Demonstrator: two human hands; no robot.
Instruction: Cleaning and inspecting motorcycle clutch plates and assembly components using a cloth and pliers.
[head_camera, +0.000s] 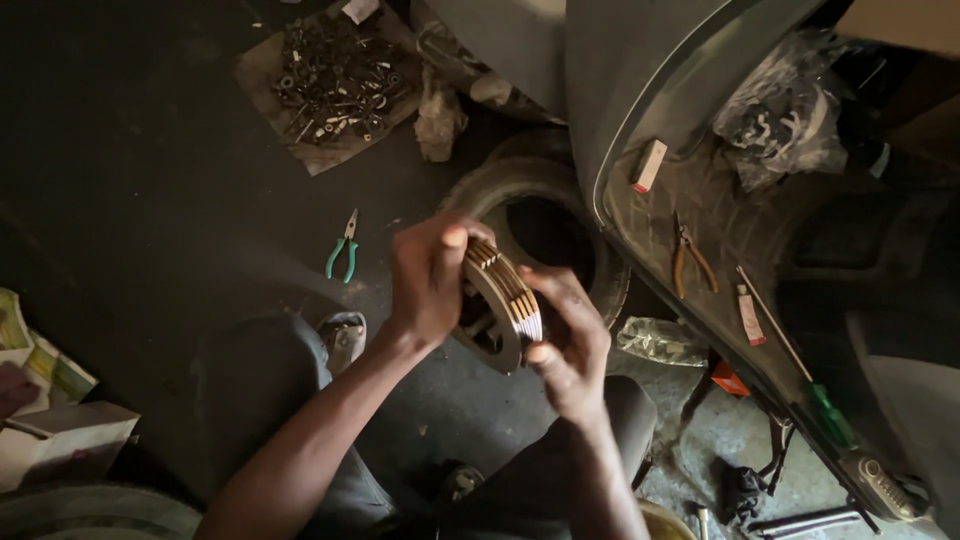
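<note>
Both of my hands hold a round stack of thin metal and brown discs (503, 297), tilted on edge in front of me. My left hand (428, 277) grips its upper left rim with the thumb over the top. My right hand (568, 340) cups the lower right side, fingertips on the edge of the discs. A dark hub shows in the stack's centre. Below the hands are my knees in dark trousers.
A small tyre (535, 215) lies on the dark floor behind the stack. Green-handled pliers (343, 248) lie to the left, a sheet heaped with bolts and nuts (335, 75) at the back. A scooter footboard (730, 240) on the right carries orange pliers (690, 258), a screwdriver (800, 365) and small boxes.
</note>
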